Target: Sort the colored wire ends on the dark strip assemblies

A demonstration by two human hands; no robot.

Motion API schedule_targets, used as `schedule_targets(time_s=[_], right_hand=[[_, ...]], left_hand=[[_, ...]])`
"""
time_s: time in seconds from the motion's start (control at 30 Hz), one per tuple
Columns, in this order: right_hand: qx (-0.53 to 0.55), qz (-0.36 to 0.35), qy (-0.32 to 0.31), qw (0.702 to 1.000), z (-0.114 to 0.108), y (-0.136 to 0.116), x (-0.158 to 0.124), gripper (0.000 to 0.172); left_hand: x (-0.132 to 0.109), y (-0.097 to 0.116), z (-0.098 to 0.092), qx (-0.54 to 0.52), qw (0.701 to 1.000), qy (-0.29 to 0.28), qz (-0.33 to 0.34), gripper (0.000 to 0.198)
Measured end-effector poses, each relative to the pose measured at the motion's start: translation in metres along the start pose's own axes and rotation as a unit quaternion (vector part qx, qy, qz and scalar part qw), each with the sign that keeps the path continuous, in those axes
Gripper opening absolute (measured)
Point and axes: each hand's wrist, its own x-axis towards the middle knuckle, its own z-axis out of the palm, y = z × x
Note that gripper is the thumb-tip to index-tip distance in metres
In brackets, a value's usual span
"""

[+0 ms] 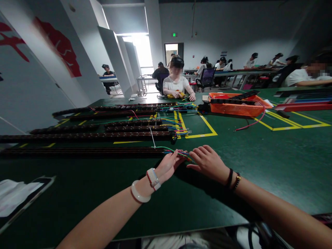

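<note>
Long, straight black tubes [85,152] lie flat, side by side, across the green table [103,186], their left part reaching the edge of the view. From their right end come thin wires [188,158], green, blue, red and yellow among them, bunched at the left hand [168,166], tips partly hidden. Near that end a slim white tie [152,136] sticks up, slightly tilted.

Orange basket [233,110] on green table [259,166]; purple chair [207,76] beyond.
</note>
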Motion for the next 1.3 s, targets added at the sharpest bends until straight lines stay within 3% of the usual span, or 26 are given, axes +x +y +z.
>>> schedule_targets(time_s=[0.13, 0.3, 0.53, 0.7, 0.87, 1.07, 1.3], right_hand=[[-0.012, 0.004, 0.009, 1.000, -0.002, 0.002, -0.011, 0.026], [-0.006, -0.013, 0.014, 1.000, 0.002, -0.003, -0.010, 0.016], [0.049, -0.043, 0.009, 0.998, -0.006, 0.008, 0.001, 0.021], [0.106, 0.008, -0.006, 0.994, -0.015, 0.036, 0.018, 0.027], [0.086, 0.110, -0.029, 0.990, 0.011, 0.062, 0.033, 0.034], [0.123, 0.153, -0.122, 0.973, 0.055, 0.064, 0.030, 0.035], [0.151, 0.149, -0.115, 0.970, 0.055, 0.057, 0.022, 0.037]], left_hand=[[-0.001, 0.001, 0.000, 0.000, 1.000, -0.022, 0.012, 0.015], [-0.001, 0.001, 0.001, 0.014, 1.000, -0.007, 0.009, 0.018], [-0.001, 0.000, 0.000, 0.003, 1.000, -0.020, 0.016, 0.018], [-0.003, -0.001, 0.003, -0.002, 1.000, -0.006, 0.014, 0.027], [-0.007, 0.003, 0.004, -0.002, 1.000, 0.004, 0.013, 0.020], [-0.008, 0.004, 0.003, 0.011, 1.000, -0.003, 0.006, 0.020], [-0.007, 0.004, 0.001, 0.011, 1.000, -0.011, 0.005, 0.020]])
